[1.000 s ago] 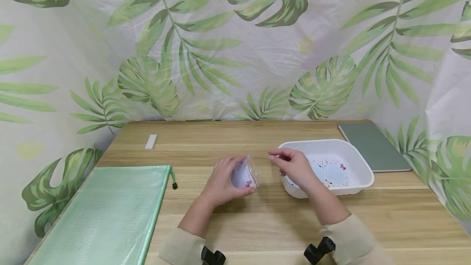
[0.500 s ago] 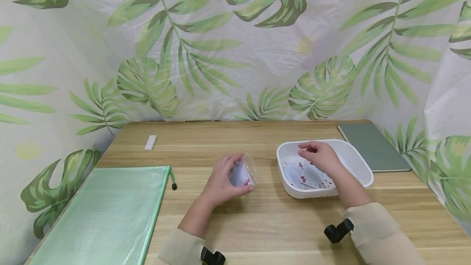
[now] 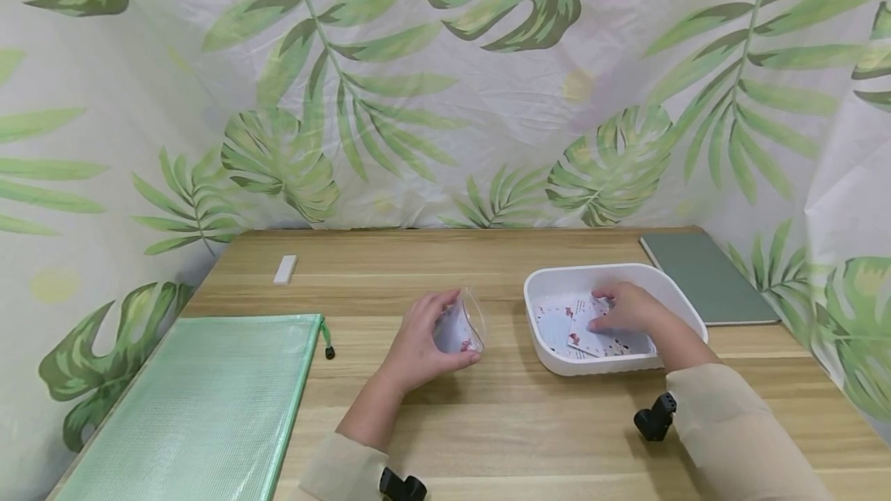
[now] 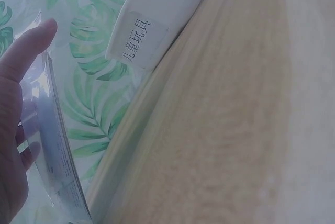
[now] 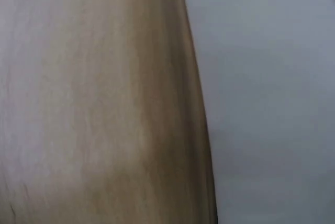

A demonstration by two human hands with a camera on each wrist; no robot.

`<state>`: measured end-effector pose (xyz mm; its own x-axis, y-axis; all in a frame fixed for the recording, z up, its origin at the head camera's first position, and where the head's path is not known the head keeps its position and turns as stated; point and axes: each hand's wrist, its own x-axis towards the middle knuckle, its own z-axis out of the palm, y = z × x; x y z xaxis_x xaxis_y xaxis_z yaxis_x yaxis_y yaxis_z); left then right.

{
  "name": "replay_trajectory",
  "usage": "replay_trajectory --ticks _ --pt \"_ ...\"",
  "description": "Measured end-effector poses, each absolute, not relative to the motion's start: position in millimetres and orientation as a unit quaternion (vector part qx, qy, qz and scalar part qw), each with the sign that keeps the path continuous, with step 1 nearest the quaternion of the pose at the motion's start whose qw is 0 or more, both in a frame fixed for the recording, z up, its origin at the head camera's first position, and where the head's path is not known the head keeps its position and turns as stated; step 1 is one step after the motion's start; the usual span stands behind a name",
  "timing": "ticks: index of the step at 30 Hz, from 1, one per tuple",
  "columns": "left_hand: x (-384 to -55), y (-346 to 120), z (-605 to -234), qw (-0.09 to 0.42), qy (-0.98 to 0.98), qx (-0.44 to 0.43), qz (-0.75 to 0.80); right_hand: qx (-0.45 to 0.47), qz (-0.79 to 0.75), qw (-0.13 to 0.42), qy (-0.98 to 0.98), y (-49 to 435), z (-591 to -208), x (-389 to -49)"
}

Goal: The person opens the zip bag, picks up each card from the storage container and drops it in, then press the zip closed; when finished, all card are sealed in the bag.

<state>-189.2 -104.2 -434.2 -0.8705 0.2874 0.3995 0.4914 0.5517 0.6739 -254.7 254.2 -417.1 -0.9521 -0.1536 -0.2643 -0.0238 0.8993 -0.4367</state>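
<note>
My left hand (image 3: 421,339) holds a small clear plastic bag upright between thumb and fingers, its mouth turned to the right. Inside the bag (image 3: 457,328) is white paper printed with small red figures. The left wrist view shows the bag (image 4: 57,150) edge-on beside the thumb. My right hand (image 3: 629,308) reaches down into a white plastic bin (image 3: 557,366), thumb and fingers apart over a printed card (image 3: 583,337). I cannot tell whether they pinch the card. More printed paper lies around it. The right wrist view shows no hand.
A green mesh zip pouch (image 3: 195,400) lies at the left, its pull tab (image 3: 329,348) beside it. A small white block (image 3: 285,269) sits at the back left. Behind the bin lies a grey-green notebook (image 3: 710,277). The bin bears a Chinese label (image 4: 137,38).
My right hand has moved away from the bag, rightward over the bin, then down onto the printed card inside. The left hand and its bag have stayed nearly still.
</note>
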Motion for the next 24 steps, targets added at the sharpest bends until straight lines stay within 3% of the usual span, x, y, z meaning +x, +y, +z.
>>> replay_trajectory --ticks 12,24 --pt "-190 -104 -434 0.122 -0.872 -0.231 -0.415 -0.065 -0.194 0.123 0.971 248 -421 -260" --pt "-189 -105 -434 0.127 -0.871 -0.236 -0.411 -0.056 -0.282 0.107 0.952 253 -407 -262"
